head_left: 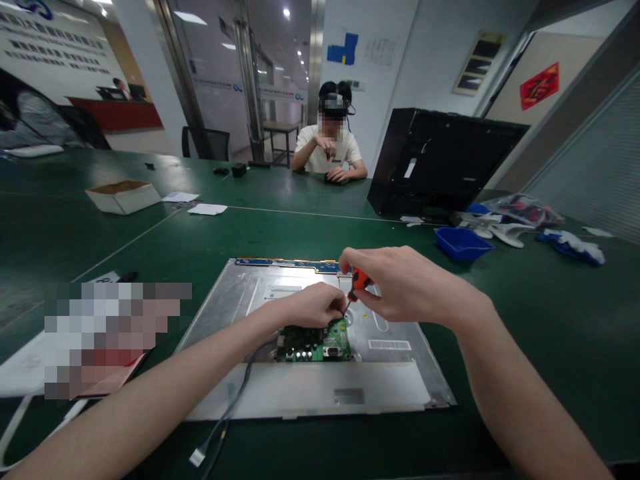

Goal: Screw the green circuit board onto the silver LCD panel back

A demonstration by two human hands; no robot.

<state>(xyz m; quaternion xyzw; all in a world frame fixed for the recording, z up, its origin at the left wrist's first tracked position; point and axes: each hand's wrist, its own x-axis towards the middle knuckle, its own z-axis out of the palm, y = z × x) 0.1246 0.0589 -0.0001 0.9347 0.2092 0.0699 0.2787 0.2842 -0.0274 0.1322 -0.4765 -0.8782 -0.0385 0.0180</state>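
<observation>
My right hand (400,283) grips a red and black screwdriver (359,283), its shaft slanting down and left. The tip meets the upper right corner of a green circuit board (315,350). Right by that tip, my left hand (320,307) is closed in a pinch over the board; whatever its fingers hold is hidden. Under the board lies a silvery metal display panel (400,357), flat on the table, with a blue circuit strip (285,265) along its far edge. A dark cable (243,383) runs from the board's left side towards me, near a white connector (198,456).
Black monitor housing (445,160) stands at the back right, near a blue tray (463,243) and blue-white gloves (573,247). To the left are an open box (124,197) and papers (207,209). Across the green table (300,230) sits another person (331,143).
</observation>
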